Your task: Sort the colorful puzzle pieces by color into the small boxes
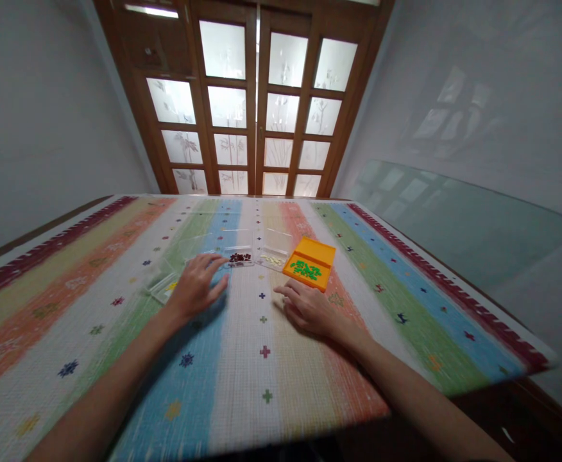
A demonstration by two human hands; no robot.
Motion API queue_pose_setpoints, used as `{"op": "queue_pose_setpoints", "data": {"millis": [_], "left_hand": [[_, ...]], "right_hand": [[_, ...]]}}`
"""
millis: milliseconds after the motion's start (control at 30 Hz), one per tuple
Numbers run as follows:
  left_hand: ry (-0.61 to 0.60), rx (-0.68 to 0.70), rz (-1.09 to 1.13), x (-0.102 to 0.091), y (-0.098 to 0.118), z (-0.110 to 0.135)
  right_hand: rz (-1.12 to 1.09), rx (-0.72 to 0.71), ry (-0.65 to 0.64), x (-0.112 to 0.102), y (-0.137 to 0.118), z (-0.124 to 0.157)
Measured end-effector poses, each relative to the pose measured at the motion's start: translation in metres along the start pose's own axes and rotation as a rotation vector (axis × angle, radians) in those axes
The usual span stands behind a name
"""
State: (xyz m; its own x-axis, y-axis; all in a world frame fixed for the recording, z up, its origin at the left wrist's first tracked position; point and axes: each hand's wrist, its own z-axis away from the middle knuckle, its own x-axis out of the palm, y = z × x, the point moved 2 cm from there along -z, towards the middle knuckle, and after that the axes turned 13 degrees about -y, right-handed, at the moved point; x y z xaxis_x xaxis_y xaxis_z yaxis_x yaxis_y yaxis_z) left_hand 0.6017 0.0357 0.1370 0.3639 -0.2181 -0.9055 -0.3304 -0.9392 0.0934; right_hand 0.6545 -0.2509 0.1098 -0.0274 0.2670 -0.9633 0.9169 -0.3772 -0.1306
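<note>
Over the table, my left hand (198,285) has its fingers apart and nothing in them. Its fingertips are close to a clear box holding dark brown pieces (240,258), and it partly covers another clear box (158,290) with yellow pieces. My right hand (307,307) is low over the cloth, index finger stretched toward the left, holding nothing that I can see. Just beyond it sits an orange box (317,249) with its lid open and small green pieces (307,269) inside. Between the brown and green pieces, a clear box holds cream-white pieces (272,260).
A striped, patterned cloth (242,359) covers the table. Clear lids (278,239) stand raised behind the small boxes. Wooden doors with glass panes (256,96) are beyond the far edge. A glass panel (459,205) leans by the right wall.
</note>
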Motion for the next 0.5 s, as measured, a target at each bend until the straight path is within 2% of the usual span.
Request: {"op": "queue_pose_setpoints", "data": {"millis": [67,200,300,367,500], "left_hand": [[0.004,-0.100,-0.058,-0.016,-0.024,-0.004],[-0.114,-0.239,-0.131,-0.035,-0.064,-0.009],[-0.200,-0.280,-0.068,-0.036,-0.087,-0.011],[-0.213,-0.307,0.043,-0.034,-0.098,-0.012],[-0.124,-0.368,0.238,-0.029,-0.111,-0.016]], "right_hand": [[0.003,-0.002,-0.004,-0.001,-0.002,0.000],[-0.001,-0.010,-0.008,-0.001,-0.004,0.000],[-0.006,-0.003,-0.007,0.000,-0.003,0.000],[-0.007,0.002,-0.002,0.001,-0.002,0.001],[0.002,0.008,-0.006,0.002,-0.001,0.001]]}}
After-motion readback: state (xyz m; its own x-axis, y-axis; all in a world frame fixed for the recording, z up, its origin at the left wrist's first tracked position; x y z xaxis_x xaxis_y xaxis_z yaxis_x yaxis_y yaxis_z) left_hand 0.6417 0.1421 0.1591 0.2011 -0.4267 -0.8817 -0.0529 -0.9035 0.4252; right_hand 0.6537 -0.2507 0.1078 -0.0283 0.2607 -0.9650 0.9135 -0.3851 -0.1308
